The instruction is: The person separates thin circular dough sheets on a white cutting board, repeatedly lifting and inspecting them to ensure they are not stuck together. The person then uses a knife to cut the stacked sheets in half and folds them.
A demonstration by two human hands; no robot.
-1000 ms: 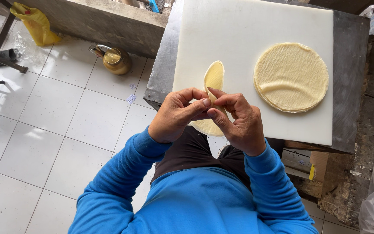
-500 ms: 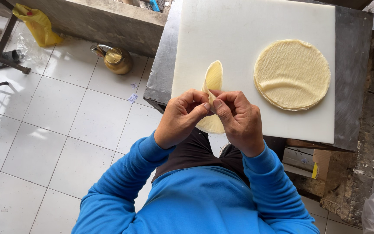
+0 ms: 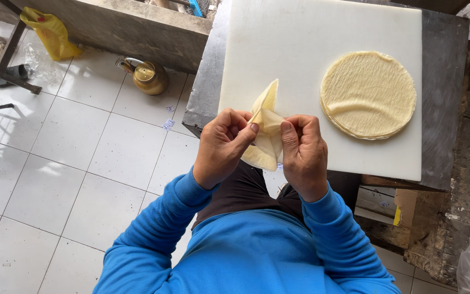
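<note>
Two hands (image 3: 265, 149) pinching folded wrapper (image 3: 266, 136), wrapper stack (image 3: 368, 93) nearby (on board (image 3: 300, 43))

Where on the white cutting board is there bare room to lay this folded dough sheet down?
The white cutting board is bare across its left half and top, left of the round stack of pale wrappers. Its near edge is crowded by both hands, left, right.

Matt white plastic board (image 3: 322, 49); thin pale dough sheet (image 3: 265, 133); glossy floor tiles (image 3: 77, 147).
</note>
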